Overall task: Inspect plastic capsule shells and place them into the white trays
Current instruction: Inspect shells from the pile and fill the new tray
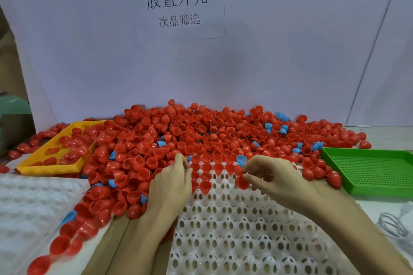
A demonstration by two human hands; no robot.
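- A red shell was pinched between the thumb and the fingertips of the right hand, just above the white tray, near its far rows.
- The left hand was laid at the far left corner of the tray, at the edge of the big pile of shells; its fingers were curled toward the pile, but whether a shell was held by them could not be told.
- Some sockets in the far rows were already filled with red shells, open side up; most of the tray was not yet filled.
- The step in hand was judged to be the placing of one inspected shell.
- For the next move, the shell probably had to be turned open side up, lowered into a free socket beside the filled ones and released.
- A yellow tray and a green tray were seen at the sides.
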